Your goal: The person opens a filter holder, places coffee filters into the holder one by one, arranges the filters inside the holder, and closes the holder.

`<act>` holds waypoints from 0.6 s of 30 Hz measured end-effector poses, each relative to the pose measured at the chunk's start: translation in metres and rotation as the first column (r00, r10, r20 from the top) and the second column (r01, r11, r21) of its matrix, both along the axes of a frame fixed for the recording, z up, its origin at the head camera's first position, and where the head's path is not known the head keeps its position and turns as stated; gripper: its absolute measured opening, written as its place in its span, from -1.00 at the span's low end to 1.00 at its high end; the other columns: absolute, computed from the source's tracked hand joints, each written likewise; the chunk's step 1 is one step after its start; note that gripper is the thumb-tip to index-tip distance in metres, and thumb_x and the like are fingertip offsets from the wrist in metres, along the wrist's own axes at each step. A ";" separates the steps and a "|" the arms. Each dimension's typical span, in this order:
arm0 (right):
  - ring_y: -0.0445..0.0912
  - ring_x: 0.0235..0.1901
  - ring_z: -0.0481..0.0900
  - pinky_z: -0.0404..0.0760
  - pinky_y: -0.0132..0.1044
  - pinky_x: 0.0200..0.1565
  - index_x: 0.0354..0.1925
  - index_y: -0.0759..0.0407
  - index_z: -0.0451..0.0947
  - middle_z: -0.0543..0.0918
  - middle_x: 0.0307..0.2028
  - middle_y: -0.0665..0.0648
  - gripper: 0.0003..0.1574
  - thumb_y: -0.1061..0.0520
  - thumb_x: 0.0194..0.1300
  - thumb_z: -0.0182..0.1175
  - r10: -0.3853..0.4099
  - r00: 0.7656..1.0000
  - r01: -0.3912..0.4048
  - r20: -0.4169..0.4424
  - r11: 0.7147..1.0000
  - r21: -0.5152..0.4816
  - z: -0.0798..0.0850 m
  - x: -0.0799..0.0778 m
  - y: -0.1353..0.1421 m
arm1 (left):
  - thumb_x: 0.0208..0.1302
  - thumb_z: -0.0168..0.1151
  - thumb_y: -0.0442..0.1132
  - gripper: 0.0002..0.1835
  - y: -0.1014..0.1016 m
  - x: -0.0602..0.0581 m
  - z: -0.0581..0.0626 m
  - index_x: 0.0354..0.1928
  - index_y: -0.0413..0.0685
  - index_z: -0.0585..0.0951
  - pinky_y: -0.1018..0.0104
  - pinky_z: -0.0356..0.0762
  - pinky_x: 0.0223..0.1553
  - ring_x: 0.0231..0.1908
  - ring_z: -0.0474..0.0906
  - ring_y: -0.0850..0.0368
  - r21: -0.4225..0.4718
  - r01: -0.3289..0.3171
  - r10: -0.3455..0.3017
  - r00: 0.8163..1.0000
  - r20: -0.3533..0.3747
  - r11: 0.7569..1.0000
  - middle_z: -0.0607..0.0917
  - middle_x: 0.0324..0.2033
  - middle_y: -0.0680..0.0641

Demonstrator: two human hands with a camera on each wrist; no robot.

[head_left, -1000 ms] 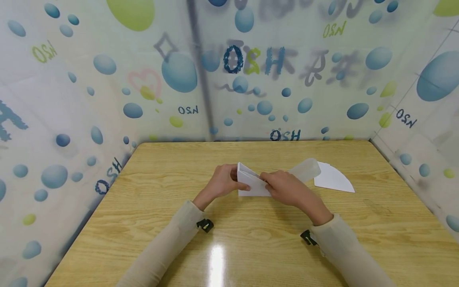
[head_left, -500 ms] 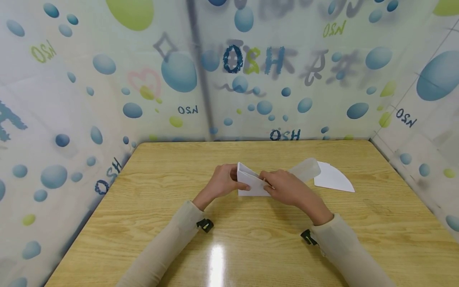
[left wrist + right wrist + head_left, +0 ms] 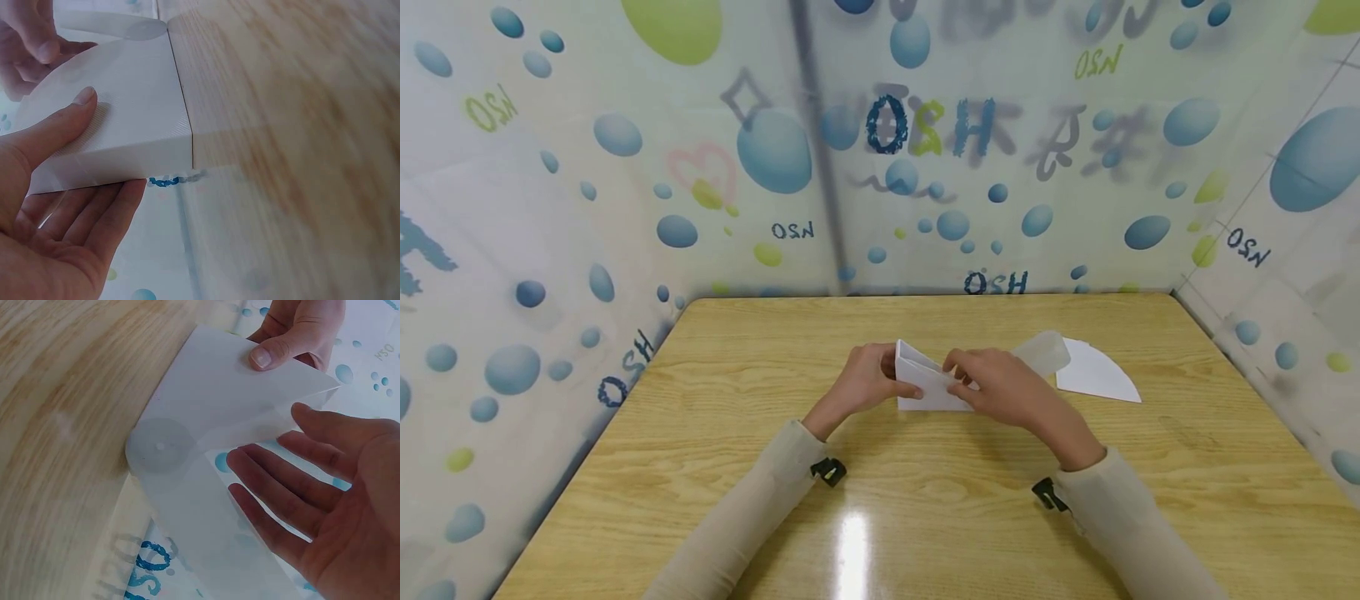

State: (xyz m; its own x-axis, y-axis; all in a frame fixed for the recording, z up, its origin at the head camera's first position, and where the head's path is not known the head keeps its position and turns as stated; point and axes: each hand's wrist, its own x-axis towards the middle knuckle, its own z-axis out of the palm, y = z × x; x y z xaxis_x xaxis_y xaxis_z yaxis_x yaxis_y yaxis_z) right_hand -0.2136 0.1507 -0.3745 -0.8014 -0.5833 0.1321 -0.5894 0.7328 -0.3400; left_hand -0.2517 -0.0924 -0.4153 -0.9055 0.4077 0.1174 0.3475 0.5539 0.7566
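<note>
A white, thin-walled, box-like holder (image 3: 934,393) with an open top and sloping sides stands on edge on the table. My left hand (image 3: 868,379) grips its left end, thumb (image 3: 78,115) on the near face and fingers round behind. At the sloping edge is my right hand (image 3: 1000,387), thumb and fingers spread apart and nothing pinched between them. In the right wrist view its fingertips (image 3: 301,411) lie right by that edge. A translucent rounded strip (image 3: 206,512) extends from the holder's lower corner, where a round disc (image 3: 159,447) shows; my right hand partly hides it in the head view.
A flat white quarter-circle piece (image 3: 1093,372) lies on the wooden table (image 3: 775,350) to the right, beside the translucent strip's end. Behind the table rises a patterned sheet (image 3: 850,208), with more sheeting along both sides.
My right hand has loosened from the holder's edge, its fingers spreading and shifting slightly up and right. My left hand and the holder stay in place.
</note>
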 end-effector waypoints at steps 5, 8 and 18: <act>-0.06 -0.16 0.76 0.74 -0.12 -0.14 0.05 0.12 0.62 0.79 -0.12 0.10 -0.72 0.02 0.48 0.28 -0.018 1.000 0.017 -0.022 1.000 -0.023 0.008 0.002 0.005 | 0.03 0.67 -0.19 -0.57 0.001 -0.001 0.000 -0.03 0.00 0.75 0.29 0.73 -0.23 -0.26 0.79 0.18 -0.001 -0.008 0.008 1.000 0.005 1.000 0.85 -0.17 -0.03; -0.07 -0.15 0.76 0.74 -0.10 -0.12 0.06 0.11 0.62 0.79 -0.11 0.09 -0.73 0.03 0.49 0.26 -0.030 0.999 0.029 -0.038 0.999 -0.033 0.014 0.002 0.009 | 0.03 0.66 -0.20 -0.58 0.001 0.000 0.000 -0.03 -0.01 0.75 0.30 0.73 -0.24 -0.26 0.79 0.17 0.001 -0.007 0.007 1.000 0.002 1.000 0.85 -0.17 -0.03; -0.03 -0.13 0.77 0.72 -0.02 -0.09 0.04 0.16 0.61 0.79 -0.12 0.10 -0.79 0.14 0.49 0.24 -0.081 0.989 0.065 -0.124 0.989 -0.131 0.033 0.004 0.036 | 0.03 0.67 -0.18 -0.59 0.000 0.001 0.001 -0.05 0.02 0.76 0.30 0.73 -0.22 -0.24 0.79 0.18 0.002 0.008 -0.008 1.000 -0.003 1.000 0.85 -0.16 -0.02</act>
State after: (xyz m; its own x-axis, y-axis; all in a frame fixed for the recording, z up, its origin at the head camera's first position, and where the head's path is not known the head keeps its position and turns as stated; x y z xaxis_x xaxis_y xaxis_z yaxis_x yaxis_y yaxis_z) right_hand -0.2101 0.1868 -0.3412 -0.8125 -0.4963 0.3058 -0.5811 0.7315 -0.3568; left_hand -0.2506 -0.0925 -0.4144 -0.9020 0.4144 0.1208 0.3538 0.5496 0.7568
